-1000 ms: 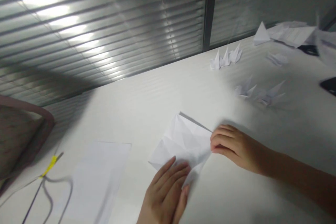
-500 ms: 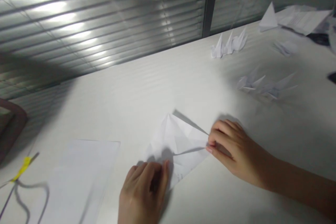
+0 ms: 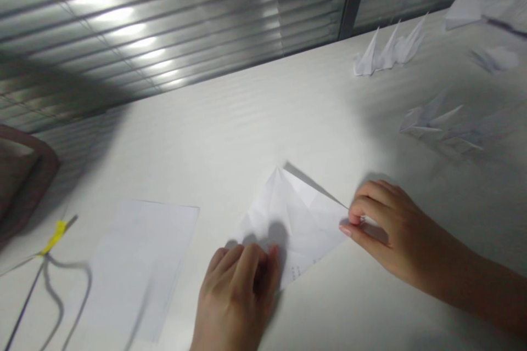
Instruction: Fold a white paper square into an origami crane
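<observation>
A creased, partly folded sheet of white paper (image 3: 304, 219) lies on the table between my hands. Small printed marks show along its near edge. My right hand (image 3: 382, 225) pinches the right corner between thumb and fingers. At the lower left, my left hand (image 3: 239, 290) is closed on the paper's near left side, its thumb against the index finger; the edge it grips is hidden under the fingers.
A flat white sheet (image 3: 140, 263) lies at the left, near a dark cord (image 3: 47, 258) with a yellow tie. Folded paper cranes (image 3: 389, 55) stand by the window blinds (image 3: 185, 11), with further folded pieces (image 3: 428, 120) at right. A brownish object (image 3: 28, 170) sits far left.
The view has shifted, so the table's contents sit further right and higher. The dark gap across the folded paper has closed and its upper layer looks flatter. Both hands keep their hold.
</observation>
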`<state>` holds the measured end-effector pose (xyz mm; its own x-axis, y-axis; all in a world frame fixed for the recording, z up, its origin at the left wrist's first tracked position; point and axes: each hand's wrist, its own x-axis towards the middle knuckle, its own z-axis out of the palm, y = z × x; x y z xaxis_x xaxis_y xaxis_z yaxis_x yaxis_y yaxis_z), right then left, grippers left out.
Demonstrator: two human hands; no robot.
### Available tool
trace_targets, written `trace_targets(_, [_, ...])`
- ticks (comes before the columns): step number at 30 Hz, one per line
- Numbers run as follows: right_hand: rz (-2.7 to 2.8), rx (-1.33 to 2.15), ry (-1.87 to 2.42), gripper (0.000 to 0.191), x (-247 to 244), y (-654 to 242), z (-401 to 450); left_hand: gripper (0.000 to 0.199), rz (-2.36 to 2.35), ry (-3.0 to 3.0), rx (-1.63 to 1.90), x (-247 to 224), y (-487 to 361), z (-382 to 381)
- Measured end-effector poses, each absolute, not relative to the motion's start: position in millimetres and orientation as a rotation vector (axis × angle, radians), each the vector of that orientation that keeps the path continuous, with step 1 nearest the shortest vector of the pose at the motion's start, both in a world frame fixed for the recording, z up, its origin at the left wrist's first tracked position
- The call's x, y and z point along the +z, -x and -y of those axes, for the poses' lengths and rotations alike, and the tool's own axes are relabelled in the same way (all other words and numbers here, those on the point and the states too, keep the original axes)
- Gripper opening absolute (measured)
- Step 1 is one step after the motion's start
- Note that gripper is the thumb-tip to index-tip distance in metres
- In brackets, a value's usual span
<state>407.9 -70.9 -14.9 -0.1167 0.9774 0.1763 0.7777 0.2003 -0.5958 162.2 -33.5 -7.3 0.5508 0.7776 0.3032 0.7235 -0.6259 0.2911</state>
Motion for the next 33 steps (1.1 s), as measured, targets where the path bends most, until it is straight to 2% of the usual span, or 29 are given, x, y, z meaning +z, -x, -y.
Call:
trace_targets(29, [1.957,0.418,1.679,0.016,-15,-408,71,0.033,-1.246,-2.764,0.534,-5,-164,33])
trace_targets(31, [1.957,0.396,1.695,0.016,-16,-408,71,0.030,-1.241,-2.790,0.534,-3,-164,34])
trace_targets(33, [1.960,0.397,1.700,0.016,-17,-409,71,0.017,-1.190,-2.846,0.537,1,-164,33])
